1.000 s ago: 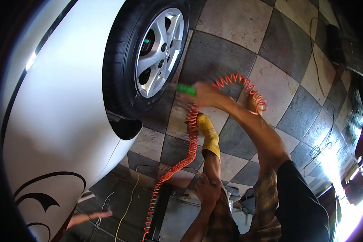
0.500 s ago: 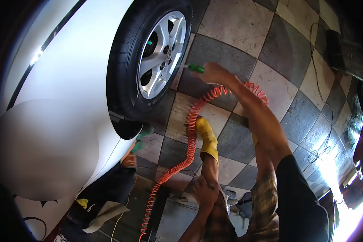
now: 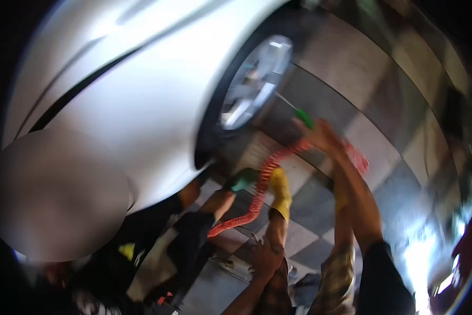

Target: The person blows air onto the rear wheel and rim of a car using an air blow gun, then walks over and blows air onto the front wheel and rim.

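My right hand (image 3: 324, 137) is closed around the green handle of an air blow gun (image 3: 304, 118). Its thin metal nozzle points up and left toward the silver wheel rim (image 3: 262, 79) of a white car, and stops short of the tyre. A red coiled air hose (image 3: 262, 181) runs up from the lower left to behind my right wrist; where it joins the gun is hidden. Lower down, my left hand (image 3: 268, 257) lies on my left leg near the knee, fingers apart and holding nothing. Motion blurs much of the view.
The white car body (image 3: 157, 94) fills the left side. Another person's limb with a green covering (image 3: 244, 180) reaches in beside the hose. My yellow boot (image 3: 281, 194) stands on the checkered tile floor (image 3: 346, 52). Bright light glares at lower right.
The view has swung, so the wheel appears further right. The blow gun now points more up-left and its nozzle shows longer. The other person's green-covered limb has come out further from beside the car.
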{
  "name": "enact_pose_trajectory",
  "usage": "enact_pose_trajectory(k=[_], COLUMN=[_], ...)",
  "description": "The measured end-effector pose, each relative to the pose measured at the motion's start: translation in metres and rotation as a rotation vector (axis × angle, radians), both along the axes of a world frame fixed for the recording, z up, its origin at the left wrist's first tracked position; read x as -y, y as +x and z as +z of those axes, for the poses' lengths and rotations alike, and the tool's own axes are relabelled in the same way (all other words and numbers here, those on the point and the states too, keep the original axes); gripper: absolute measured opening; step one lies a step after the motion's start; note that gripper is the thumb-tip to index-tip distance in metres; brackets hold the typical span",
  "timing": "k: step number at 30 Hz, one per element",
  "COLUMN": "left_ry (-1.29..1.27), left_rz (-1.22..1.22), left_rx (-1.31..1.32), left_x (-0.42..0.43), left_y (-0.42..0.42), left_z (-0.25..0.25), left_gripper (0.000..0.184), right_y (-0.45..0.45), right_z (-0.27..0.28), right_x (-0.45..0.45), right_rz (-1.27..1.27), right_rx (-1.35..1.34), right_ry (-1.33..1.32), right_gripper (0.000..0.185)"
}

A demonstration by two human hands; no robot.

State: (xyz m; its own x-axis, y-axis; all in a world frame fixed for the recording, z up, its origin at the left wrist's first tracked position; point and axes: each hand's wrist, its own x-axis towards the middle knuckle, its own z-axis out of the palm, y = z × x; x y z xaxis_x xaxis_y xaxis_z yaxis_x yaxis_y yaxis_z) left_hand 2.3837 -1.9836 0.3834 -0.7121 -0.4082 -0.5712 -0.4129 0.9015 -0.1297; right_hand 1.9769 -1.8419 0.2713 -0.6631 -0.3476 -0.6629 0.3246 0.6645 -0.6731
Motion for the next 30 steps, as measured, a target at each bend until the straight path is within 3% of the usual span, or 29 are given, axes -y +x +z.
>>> enact_pose_trajectory(k=[1, 4, 6, 8, 11, 16, 27, 30], left_ry=[0.034, 0.068, 0.029, -0.017, -0.057, -0.026, -0.075, -0.120], left_rz=[0.048, 0.244, 0.054, 0.040, 0.128, 0.036, 0.118, 0.098], left_rx=[0.108, 0.347, 0.069, 0.074, -0.043, -0.004, -0.002, -0.004], left_x=[-0.010, -0.005, -0.026, -0.035, -0.049, -0.034, -0.010, -0.009], left_y=[0.009, 0.004, -0.020, -0.056, -0.046, -0.053, -0.045, -0.030], left_z=[-0.004, -0.029, -0.021, 0.008, -0.021, -0.020, -0.031, -0.057], left_gripper=[0.067, 0.056, 0.057, 0.058, 0.056, 0.058, 0.063, 0.064], right_y=[0.016, 0.030, 0.037, 0.039, 0.041, 0.057, 0.082, 0.103], right_z=[-0.062, -0.052, -0.087, -0.122, -0.153, -0.202, -0.267, -0.310], right_x=[-0.021, -0.065, -0.099, -0.122, -0.161, -0.195, -0.271, -0.296], right_rz=[0.125, -0.008, -0.144, -0.231, -0.311, -0.419, -0.591, -0.620], right_rx=[0.029, -0.069, -0.068, -0.045, -0.024, -0.006, 0.017, 0.014], right_ry=[-0.052, -0.013, 0.014, 0.049, 0.109, 0.165, 0.248, 0.158], right_gripper=[0.050, 0.048, 0.047, 0.046, 0.046, 0.047, 0.053, 0.056])
